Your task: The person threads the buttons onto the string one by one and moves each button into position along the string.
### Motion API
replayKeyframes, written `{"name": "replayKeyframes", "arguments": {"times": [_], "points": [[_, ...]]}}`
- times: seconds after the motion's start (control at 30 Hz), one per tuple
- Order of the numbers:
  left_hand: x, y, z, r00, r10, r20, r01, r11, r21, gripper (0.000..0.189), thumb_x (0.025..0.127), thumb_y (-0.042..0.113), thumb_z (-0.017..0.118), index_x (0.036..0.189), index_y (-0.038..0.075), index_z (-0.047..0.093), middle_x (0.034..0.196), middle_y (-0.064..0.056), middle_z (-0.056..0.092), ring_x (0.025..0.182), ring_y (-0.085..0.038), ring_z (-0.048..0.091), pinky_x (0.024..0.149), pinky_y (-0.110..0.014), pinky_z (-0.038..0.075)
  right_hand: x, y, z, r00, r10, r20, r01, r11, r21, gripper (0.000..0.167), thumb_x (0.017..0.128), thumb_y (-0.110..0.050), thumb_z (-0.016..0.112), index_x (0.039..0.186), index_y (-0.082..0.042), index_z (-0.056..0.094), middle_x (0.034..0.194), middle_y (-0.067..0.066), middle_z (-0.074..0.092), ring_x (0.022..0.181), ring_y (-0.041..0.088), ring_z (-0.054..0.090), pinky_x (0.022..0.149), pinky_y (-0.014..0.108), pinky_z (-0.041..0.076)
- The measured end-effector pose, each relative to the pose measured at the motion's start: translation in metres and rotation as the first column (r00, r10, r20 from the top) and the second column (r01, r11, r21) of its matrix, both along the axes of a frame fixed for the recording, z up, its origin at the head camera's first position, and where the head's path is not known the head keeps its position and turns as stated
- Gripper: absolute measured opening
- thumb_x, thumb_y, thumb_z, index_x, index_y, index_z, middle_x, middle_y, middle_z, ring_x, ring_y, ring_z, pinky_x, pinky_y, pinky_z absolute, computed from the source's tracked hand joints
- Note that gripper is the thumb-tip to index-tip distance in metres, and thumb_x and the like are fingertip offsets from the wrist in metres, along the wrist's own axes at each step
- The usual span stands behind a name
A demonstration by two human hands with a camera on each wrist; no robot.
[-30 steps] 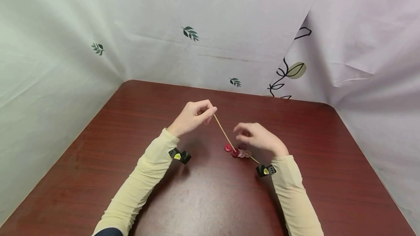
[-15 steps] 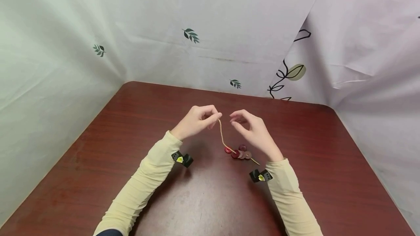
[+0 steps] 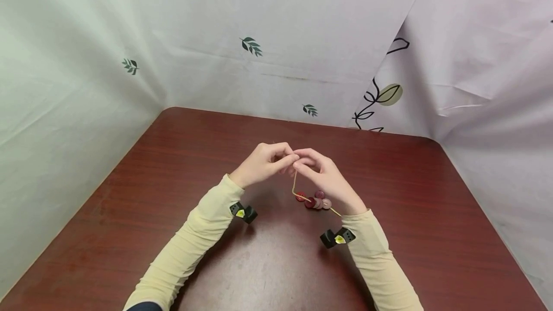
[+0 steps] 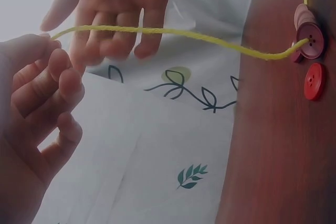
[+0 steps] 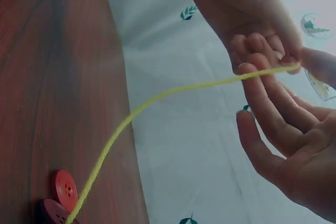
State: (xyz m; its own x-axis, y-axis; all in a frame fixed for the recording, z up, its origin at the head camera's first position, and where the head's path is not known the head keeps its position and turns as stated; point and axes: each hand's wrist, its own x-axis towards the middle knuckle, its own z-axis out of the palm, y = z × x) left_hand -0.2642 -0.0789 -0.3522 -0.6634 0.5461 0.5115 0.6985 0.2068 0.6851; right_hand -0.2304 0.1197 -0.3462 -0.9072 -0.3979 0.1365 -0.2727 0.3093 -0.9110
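Observation:
My left hand (image 3: 263,163) pinches one end of a yellow cord (image 4: 210,39) between thumb and fingertips, raised above the table. Beside it, my right hand (image 3: 330,181) has loosely bent fingers, its thumb and index fingertip right at the left fingertips. From there the cord drops to the table and runs through a dark red button (image 4: 311,40) and the pinkish buttons (image 3: 327,204) behind it. The cord's other end sticks out past them toward the right wrist. A bright red button (image 4: 314,81) lies loose beside the strung ones, and a maroon button (image 3: 319,195) lies just behind.
The buttons rest on a reddish-brown wooden table (image 3: 207,143). Pale cloth (image 3: 194,37) with leaf prints hangs behind the table and along its sides. Each sleeved wrist carries a small black camera (image 3: 244,212).
My right hand has lifted from over the buttons to meet the left fingertips. My left hand has moved slightly right and nearer, and the taut cord has gone slack. The buttons stay about where they were.

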Motion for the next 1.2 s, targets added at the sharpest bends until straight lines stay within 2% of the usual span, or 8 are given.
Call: {"name": "replayKeyframes", "arguments": {"times": [0.07,0.13,0.2,0.37,0.57,0.83,0.97,1.2], "points": [[0.001,0.001,0.000,1.000,0.008,-0.015,-0.008,1.000,-0.011,0.013,0.095,0.015,0.062,0.082,0.012,0.062,0.059,0.000,0.053,0.052,-0.006,0.044,0.052,-0.021,0.035,0.000,0.000,0.000,1.000,-0.003,0.001,0.003,1.000,0.006,0.026,0.095,-0.022,0.061,0.120,-0.013,0.060,0.090,0.013,0.070,0.085,0.020,0.065,0.075,0.024,0.046],[0.001,0.002,0.000,0.999,0.015,-0.030,-0.015,1.000,-0.018,0.014,0.095,0.016,0.062,0.082,0.011,0.062,0.059,0.003,0.050,0.052,-0.005,0.042,0.052,-0.021,0.034,0.001,0.000,0.000,1.000,-0.020,0.001,0.019,1.000,0.019,0.022,0.095,-0.023,0.062,0.115,-0.014,0.063,0.080,0.015,0.066,0.072,0.018,0.060,0.063,0.022,0.041],[0.000,0.002,-0.001,0.999,0.017,-0.038,-0.018,1.000,-0.018,0.015,0.095,0.016,0.061,0.081,0.010,0.062,0.058,0.005,0.048,0.052,-0.005,0.041,0.053,-0.021,0.034,0.001,0.000,0.000,0.999,-0.036,0.012,0.036,0.999,0.012,0.019,0.094,-0.024,0.063,0.111,-0.015,0.064,0.074,0.014,0.060,0.065,0.017,0.054,0.058,0.023,0.038],[-0.001,0.002,-0.001,0.999,0.025,-0.048,-0.026,0.999,-0.022,0.015,0.095,0.016,0.062,0.083,0.008,0.063,0.059,0.004,0.049,0.053,-0.008,0.043,0.053,-0.024,0.036,0.001,0.003,0.000,0.997,-0.068,0.038,0.069,0.997,-0.028,0.015,0.093,-0.025,0.065,0.102,-0.013,0.067,0.067,0.001,0.056,0.061,0.012,0.051,0.057,0.023,0.039],[-0.001,0.003,-0.003,0.998,0.042,-0.046,-0.043,0.999,-0.025,0.013,0.094,0.018,0.063,0.083,0.012,0.063,0.059,0.004,0.049,0.053,-0.007,0.043,0.053,-0.025,0.037,-0.002,0.008,0.001,0.996,-0.076,-0.052,0.077,0.997,0.016,0.013,0.094,-0.020,0.063,0.096,-0.008,0.067,0.063,0.003,0.053,0.055,0.011,0.044,0.048,0.023,0.030],[-0.004,0.003,-0.006,0.997,0.075,0.020,-0.074,0.997,-0.034,0.014,0.098,0.021,0.056,0.089,0.014,0.064,0.058,0.003,0.051,0.053,-0.009,0.046,0.056,-0.024,0.039,-0.006,0.018,0.004,0.994,-0.072,-0.085,0.075,0.996,0.037,0.014,0.094,-0.020,0.063,0.096,-0.007,0.068,0.062,0.001,0.053,0.055,0.009,0.045,0.049,0.023,0.030],[-0.006,0.002,-0.007,0.996,0.091,0.023,-0.090,0.995,-0.048,0.010,0.097,0.019,0.058,0.089,0.015,0.063,0.058,0.004,0.051,0.053,-0.010,0.046,0.055,-0.023,0.038,-0.008,0.023,0.007,0.993,-0.077,-0.093,0.081,0.996,0.044,0.011,0.093,-0.020,0.064,0.095,-0.010,0.068,0.061,-0.001,0.053,0.056,0.009,0.047,0.050,0.023,0.031],[-0.008,0.003,-0.009,0.997,0.069,0.020,-0.066,0.992,-0.110,0.007,0.094,0.018,0.063,0.091,0.011,0.062,0.061,-0.004,0.057,0.056,-0.009,0.048,0.058,-0.025,0.040,-0.007,0.030,0.010,0.995,-0.077,-0.060,0.081,0.994,0.070,0.014,0.093,-0.023,0.065,0.096,-0.009,0.067,0.061,-0.002,0.053,0.058,0.011,0.048,0.053,0.023,0.034]]}}
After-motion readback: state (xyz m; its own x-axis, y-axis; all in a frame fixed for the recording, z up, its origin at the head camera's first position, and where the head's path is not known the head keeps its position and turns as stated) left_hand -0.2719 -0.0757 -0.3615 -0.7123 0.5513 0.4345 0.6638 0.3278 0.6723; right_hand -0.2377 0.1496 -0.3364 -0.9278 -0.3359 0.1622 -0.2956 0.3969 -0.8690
